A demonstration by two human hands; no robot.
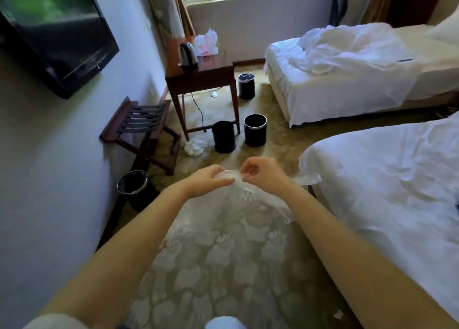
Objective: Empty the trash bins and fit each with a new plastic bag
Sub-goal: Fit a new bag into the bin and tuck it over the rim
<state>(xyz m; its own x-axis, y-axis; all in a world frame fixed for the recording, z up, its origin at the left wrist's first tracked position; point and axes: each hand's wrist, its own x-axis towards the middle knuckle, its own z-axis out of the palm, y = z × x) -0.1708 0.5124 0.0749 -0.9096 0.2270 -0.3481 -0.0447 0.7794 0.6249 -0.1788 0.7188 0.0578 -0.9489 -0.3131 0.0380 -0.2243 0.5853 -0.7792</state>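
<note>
Clear, thin plastic is what we hold: a crinkled transparent plastic bag [250, 199] hangs between our two outstretched arms, above the patterned beige carpet [223, 266]. Our left hand [211, 181] grips the bunched top edge of the bag with its fingers curled over it, and our right hand [260, 171] pinches the same edge between thumb and fingertips, the two hands nearly touching. A loose part of the bag trails to the right, reaching the edge of the near white-sheeted bed [385, 192].

Ahead on the carpet stand two black cylindrical trash bins side by side: the left bin [224, 136] just beside a leg of the dark wooden side table [201, 76], the right bin with a chrome rim [255, 130] near it. A third black bin [246, 86] stands further back, between the table and the far bed with rumpled white bedding [347, 63]. A fourth chrome-rimmed black bin [134, 187] sits against the left wall, near a folding wooden luggage rack [141, 127]. A crumpled white bag [196, 146] lies on the floor beside the table leg.
</note>
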